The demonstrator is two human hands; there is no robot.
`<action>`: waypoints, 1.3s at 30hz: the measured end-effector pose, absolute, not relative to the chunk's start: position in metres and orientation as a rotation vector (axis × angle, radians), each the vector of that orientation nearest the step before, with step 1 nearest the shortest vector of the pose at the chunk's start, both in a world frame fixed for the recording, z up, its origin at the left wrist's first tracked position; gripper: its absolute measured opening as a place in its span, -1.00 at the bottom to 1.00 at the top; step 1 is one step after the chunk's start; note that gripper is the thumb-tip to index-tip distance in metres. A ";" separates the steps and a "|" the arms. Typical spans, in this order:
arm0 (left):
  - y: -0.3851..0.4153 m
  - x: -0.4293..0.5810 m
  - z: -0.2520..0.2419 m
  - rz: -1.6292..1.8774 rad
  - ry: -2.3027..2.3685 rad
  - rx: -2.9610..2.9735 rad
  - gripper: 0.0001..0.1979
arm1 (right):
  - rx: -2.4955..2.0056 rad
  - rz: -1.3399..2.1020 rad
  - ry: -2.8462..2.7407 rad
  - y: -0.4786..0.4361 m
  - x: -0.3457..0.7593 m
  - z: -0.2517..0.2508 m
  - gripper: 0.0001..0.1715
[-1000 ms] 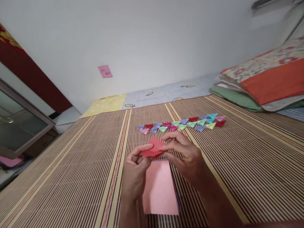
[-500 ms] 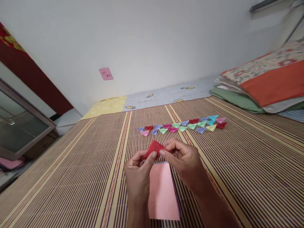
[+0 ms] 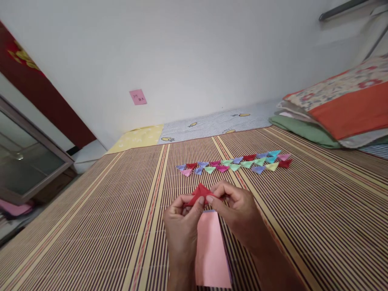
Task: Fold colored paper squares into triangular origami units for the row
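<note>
Both my hands pinch a small red folded paper (image 3: pixel 201 193) above a striped bamboo mat (image 3: pixel 91 226). My left hand (image 3: pixel 183 228) grips its left side with thumb and fingers closed. My right hand (image 3: pixel 238 212) grips the right side, fingers curled over the fold. The paper makes a peaked triangle shape between my thumbs. Beneath my hands a stack of paper sheets with a pink sheet on top (image 3: pixel 212 252) lies flat on the mat. Beyond my hands a row of several small folded paper triangles (image 3: pixel 235 163) in red, purple, green, pink and blue lies on the mat.
Folded bedding and an orange patterned pillow (image 3: pixel 342 105) are piled at the right. A yellow and checked sheet (image 3: pixel 194 125) runs along the white wall, which carries a pink sticky note (image 3: pixel 138 97). A glass-fronted cabinet (image 3: pixel 24 161) stands at the left.
The red paper went from a flatter folded piece to a tighter peaked triangle. My fingers closed in around it, and the view shifted slightly.
</note>
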State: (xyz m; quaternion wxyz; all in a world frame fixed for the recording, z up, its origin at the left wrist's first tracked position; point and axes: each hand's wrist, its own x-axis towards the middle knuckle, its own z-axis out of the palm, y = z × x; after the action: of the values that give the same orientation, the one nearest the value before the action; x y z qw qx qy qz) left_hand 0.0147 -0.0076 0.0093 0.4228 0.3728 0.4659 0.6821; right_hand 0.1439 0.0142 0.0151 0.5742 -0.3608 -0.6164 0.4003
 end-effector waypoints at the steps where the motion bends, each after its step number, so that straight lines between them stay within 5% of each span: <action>1: -0.007 0.015 0.009 1.709 1.166 0.931 -0.79 | -0.840 0.934 -1.446 0.014 0.144 0.015 -0.75; 39: -0.014 0.019 0.016 1.701 1.242 1.045 -0.78 | -0.868 0.866 -1.505 0.017 0.149 0.014 -0.76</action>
State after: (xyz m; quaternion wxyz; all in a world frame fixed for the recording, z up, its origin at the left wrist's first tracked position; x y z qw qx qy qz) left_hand 0.0187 -0.0137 0.0160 0.3849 0.4103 0.4873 0.6678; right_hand 0.1491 0.0172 0.0144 0.5648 -0.3690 -0.6398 0.3682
